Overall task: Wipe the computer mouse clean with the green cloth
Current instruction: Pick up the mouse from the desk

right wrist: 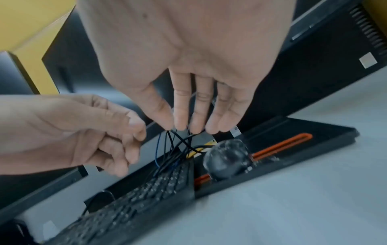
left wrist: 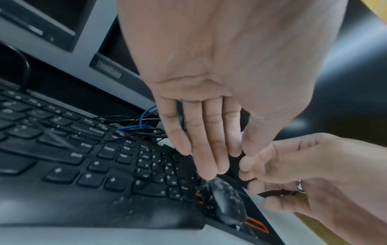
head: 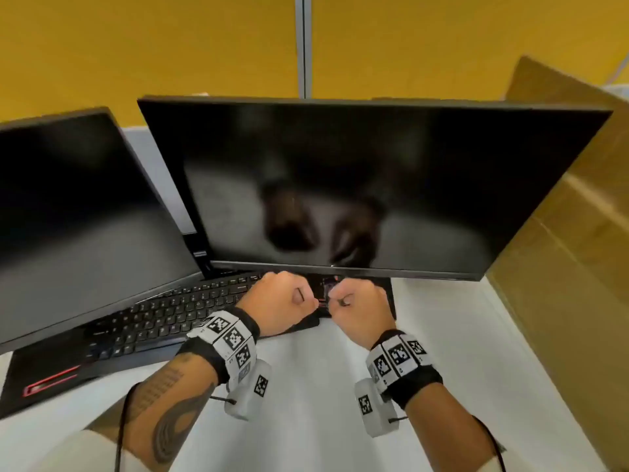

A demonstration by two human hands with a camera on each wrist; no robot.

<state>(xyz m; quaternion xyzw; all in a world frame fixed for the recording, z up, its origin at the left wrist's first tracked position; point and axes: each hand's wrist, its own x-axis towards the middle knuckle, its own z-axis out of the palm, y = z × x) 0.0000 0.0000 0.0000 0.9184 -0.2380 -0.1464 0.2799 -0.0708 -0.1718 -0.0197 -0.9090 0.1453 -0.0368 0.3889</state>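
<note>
Together, both hands hovered just under the lower edge of the monitor (head: pixel 340 185), knuckles toward the head camera and wrists close side by side. The left hand (head: pixel 279 303) reached forward over the right end of the keyboard (head: pixel 177 315); from its own wrist view its fingers (left wrist: pixel 206 145) were stretched out nearly straight and pressed side by side, with the thumb meeting the right hand's fingertips. Whether it pinched anything there I cannot tell; the frames are blurred. The right hand (head: pixel 360 310) pointed down and forward, its fingers (right wrist: pixel 182 112) lightly bent with the tips gathered on a tangle of thin black cables (right wrist: pixel 180 145) behind the keyboard, apparently pinching one strand between thumb and fingertips. In the left wrist view a ring showed on one right finger, and a dark strand lay across those fingers.

The computer mouse (right wrist: pixel 227 160) sat below the hands on the black monitor base (right wrist: pixel 303 149), just right of the keyboard's end and beside an orange strip, its dark shell dusted with pale specks. Neither hand touched it. The green cloth did not show in any view. A second dark screen (head: pixel 78 212) stood to the left on the white bench (head: pixel 459 352).
</note>
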